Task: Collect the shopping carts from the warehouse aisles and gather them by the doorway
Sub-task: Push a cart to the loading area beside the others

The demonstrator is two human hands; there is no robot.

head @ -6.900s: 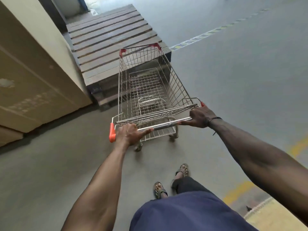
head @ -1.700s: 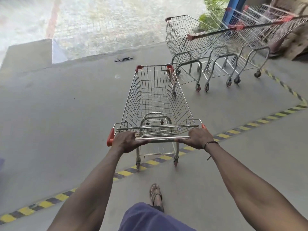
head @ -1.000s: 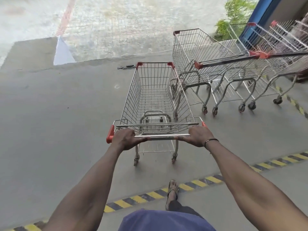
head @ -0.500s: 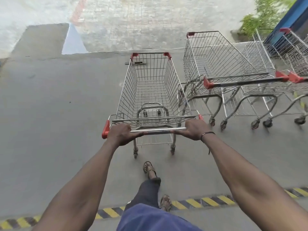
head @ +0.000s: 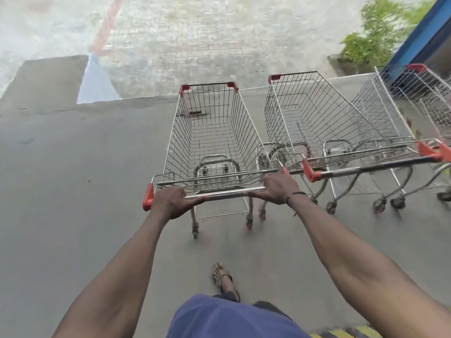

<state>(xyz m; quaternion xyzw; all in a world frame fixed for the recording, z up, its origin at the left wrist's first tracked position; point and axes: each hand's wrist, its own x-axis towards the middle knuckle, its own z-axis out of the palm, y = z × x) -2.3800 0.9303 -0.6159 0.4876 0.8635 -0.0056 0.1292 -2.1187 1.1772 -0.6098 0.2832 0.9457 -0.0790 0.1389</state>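
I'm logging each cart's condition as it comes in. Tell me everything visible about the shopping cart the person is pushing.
The pushed shopping cart is a silver wire-mesh basket, empty, narrowing toward its front, with red plastic caps on the front corners and on the ends of its metal handle bar. It stands upright on castor wheels on the grey concrete floor, beside the parked carts on its right. The left hand and right hand each grip the handle bar near its ends.

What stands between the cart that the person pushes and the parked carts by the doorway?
Nothing visible does. The pushed cart, gripped at its handle by the left hand and the right hand, is already alongside the nearest parked cart on its right. Only a narrow strip of bare floor separates the baskets.
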